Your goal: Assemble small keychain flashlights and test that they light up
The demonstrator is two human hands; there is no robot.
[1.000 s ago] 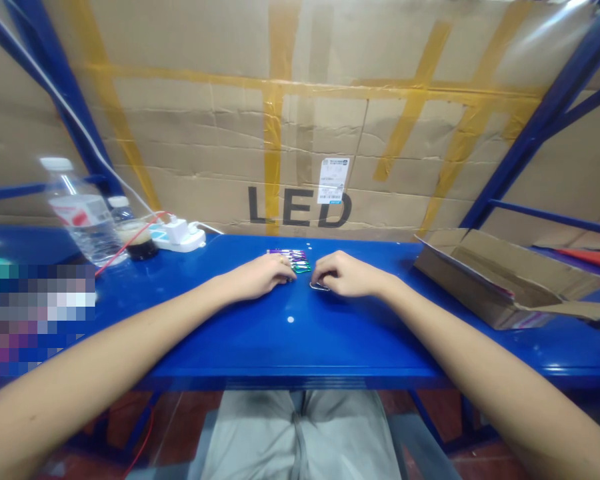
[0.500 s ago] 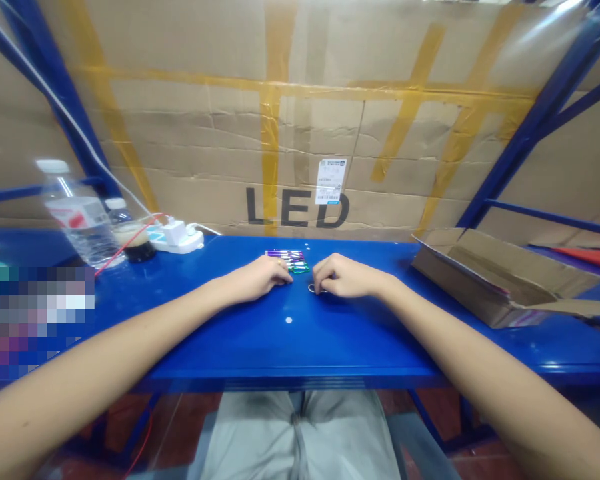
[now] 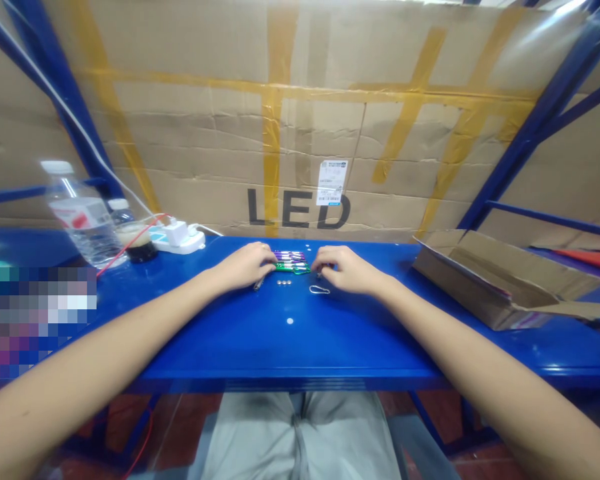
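Observation:
Several slim, shiny metallic tubes (image 3: 290, 257) with clip ends lie in a row, purple at the back. A green metallic tube with a clip (image 3: 294, 268) is nearest the front. My left hand (image 3: 247, 267) has its fingers closed at the left end of that green tube; a small dark piece (image 3: 259, 284) shows beneath the hand. Curled beside the right end of the row, my right hand (image 3: 349, 268) has its fingertips pinched over something too small to make out. Just below it rests a silver carabiner (image 3: 319, 290). Three small silver discs (image 3: 284, 282) sit in front of the row.
An open cardboard box (image 3: 485, 287) stands on the right of the blue table (image 3: 260, 340). On the left are a water bottle (image 3: 83, 217), a smaller bottle with dark liquid (image 3: 139, 248) and a white power strip (image 3: 180, 240). A large cardboard sheet (image 3: 205, 147) rises behind.
My left hand has moved left, uncovering the three discs. My right hand has shifted slightly away from me, leaving the silver carabiner fully visible on the table.

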